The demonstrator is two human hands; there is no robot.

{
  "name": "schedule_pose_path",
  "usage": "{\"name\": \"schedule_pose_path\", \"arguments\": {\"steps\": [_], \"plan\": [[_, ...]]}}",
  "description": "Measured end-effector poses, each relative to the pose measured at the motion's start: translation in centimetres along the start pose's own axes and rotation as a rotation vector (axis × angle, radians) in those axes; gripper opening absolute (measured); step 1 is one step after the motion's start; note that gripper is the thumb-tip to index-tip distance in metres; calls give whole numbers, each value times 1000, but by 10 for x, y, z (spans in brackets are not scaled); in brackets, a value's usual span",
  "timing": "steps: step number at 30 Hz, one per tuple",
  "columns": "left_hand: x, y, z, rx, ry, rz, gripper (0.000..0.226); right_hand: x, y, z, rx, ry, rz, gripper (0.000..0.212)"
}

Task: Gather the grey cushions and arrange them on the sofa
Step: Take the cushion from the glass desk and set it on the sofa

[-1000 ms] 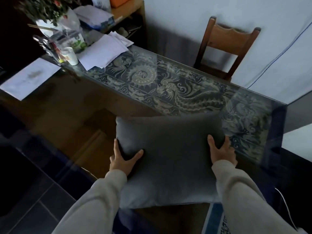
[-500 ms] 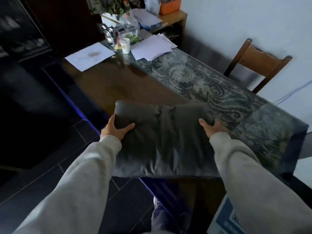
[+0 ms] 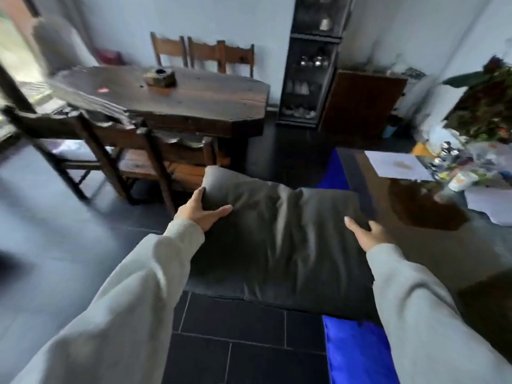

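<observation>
A large dark grey cushion [image 3: 279,239] hangs in the air in front of me, held flat between both hands over the dark tiled floor. My left hand [image 3: 202,212] grips its far left corner, thumb on top. On the right edge, my right hand [image 3: 365,234] clasps the cushion with the fingers underneath. Both sleeves are pale grey. No sofa is in view.
A dark wooden dining table [image 3: 194,95] with several wooden chairs [image 3: 116,139] stands ahead left. A tall dark cabinet [image 3: 313,65] is straight ahead. To the right is the glass-topped table [image 3: 415,212] with papers [image 3: 396,164] and a plant [image 3: 487,106].
The cushion has come off the glass-topped table and swung left with me. The view has turned from that table toward the wooden dining table and cabinet.
</observation>
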State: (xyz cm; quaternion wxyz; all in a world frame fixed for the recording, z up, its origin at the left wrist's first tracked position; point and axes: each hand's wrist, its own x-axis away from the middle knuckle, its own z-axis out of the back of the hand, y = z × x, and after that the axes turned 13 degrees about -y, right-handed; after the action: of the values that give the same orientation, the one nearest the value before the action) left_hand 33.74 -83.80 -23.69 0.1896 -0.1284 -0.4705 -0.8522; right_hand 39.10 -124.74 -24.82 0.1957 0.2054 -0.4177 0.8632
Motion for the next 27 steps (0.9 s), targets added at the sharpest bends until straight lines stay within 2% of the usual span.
{"name": "schedule_pose_path", "arguments": {"steps": [5, 10, 15, 27], "plan": [[43, -95, 125, 252, 308, -98, 113, 30, -126, -124, -117, -76, 312, 62], [99, -176, 206, 459, 615, -75, 110, 68, -223, -235, -207, -218, 558, 72], [139, -227, 253, 624, 859, -19, 113, 86, -290, -331, -226, -378, 663, 73], [99, -278, 381, 616, 1242, 97, 99, 68, -492, -510, -131, -602, 842, 68]]}}
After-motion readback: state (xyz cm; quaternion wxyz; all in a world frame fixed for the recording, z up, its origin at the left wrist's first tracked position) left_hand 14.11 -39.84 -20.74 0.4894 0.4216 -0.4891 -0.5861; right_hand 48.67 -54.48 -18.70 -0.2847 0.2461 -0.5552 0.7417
